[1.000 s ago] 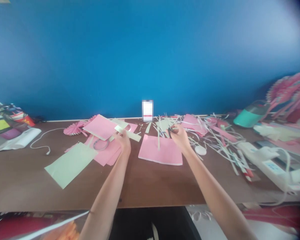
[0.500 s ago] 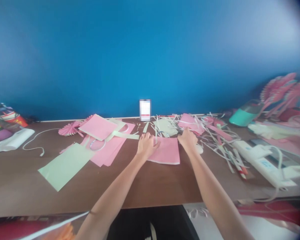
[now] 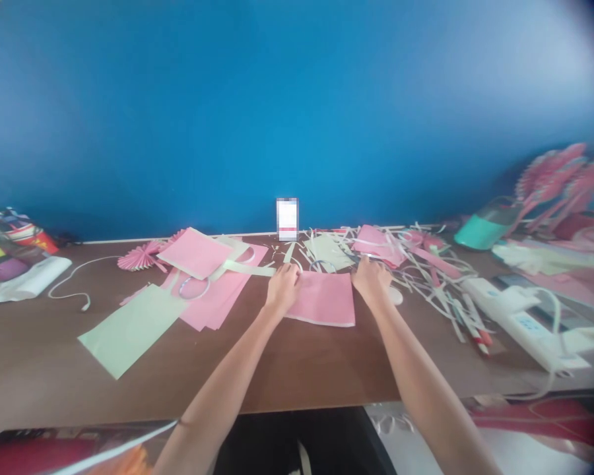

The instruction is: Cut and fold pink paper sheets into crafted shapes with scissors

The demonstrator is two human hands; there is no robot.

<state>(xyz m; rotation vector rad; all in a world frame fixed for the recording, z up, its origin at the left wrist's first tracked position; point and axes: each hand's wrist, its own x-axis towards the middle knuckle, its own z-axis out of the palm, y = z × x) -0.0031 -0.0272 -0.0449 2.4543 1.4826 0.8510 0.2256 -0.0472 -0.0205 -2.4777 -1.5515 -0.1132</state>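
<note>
Left hand: there's your left hand (image 3: 282, 289), down on the left edge of the pink paper sheet (image 3: 324, 300), fingers pointing at the far side of the tabletop (image 3: 297, 373).
Right hand: and your right hand (image 3: 371, 280) comes in at that sheet's far right corner, right beside the paper strips (image 3: 428, 280).
Grip: both hands are on the paper, fingers bunched, but I cannot tell whether either grip is closed; the right one could be hiding something.
Pink paper sheet: lying flat, mid-tabletop, between your hands, closer to the far edge than the near edge.
Left of you: a pale green sheet (image 3: 129, 330) near the near edge, a stack of pink sheets (image 3: 218, 303) with a clear tape roll (image 3: 194, 287) on it, and a pink paper fan (image 3: 141, 256) by the far edge.
Right of you: a white power strip (image 3: 525, 323) at the right edge, a teal cup (image 3: 485, 227) past it.
</note>
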